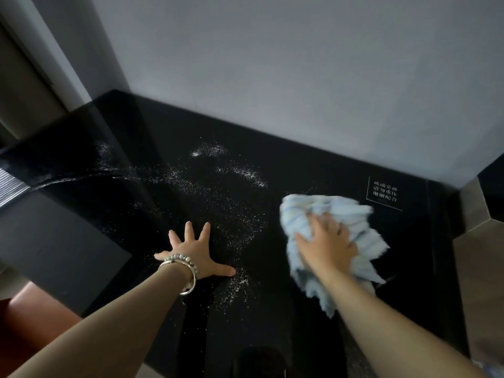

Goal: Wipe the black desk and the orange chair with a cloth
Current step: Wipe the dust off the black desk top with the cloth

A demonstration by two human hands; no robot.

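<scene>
As white specks (240, 173) lie scattered across the middle of the glossy black counter (300, 156), a person leans over it with both arms out. The right hand (324, 242) lies palm-down on a crumpled pale blue cloth (313, 208), its fingers (338, 230) spread over the folds and pressing rather than clutching; motion blur hides whether the tips dig in. The cloth sits on the counter's right side, just short of a small printed label (385, 191), and that blur suggests a wiping stroke is under way.

The left hand (195, 253), with beaded bracelets (182, 264) at the wrist, is planted flat on the counter with fingers splayed wide and nothing in its hold, most likely to brace the body while the other arm works. The specks run from near this hand to the back edge, so much of the surface appears yet to be wiped.

The counter stands flush against a plain grey wall (272, 64), and its polish mirrors the room. Hexagonal floor tiles (480, 255) show at right. A reddish-brown shape at lower left is probably the chair (35, 323), with neither hand touching it.
</scene>
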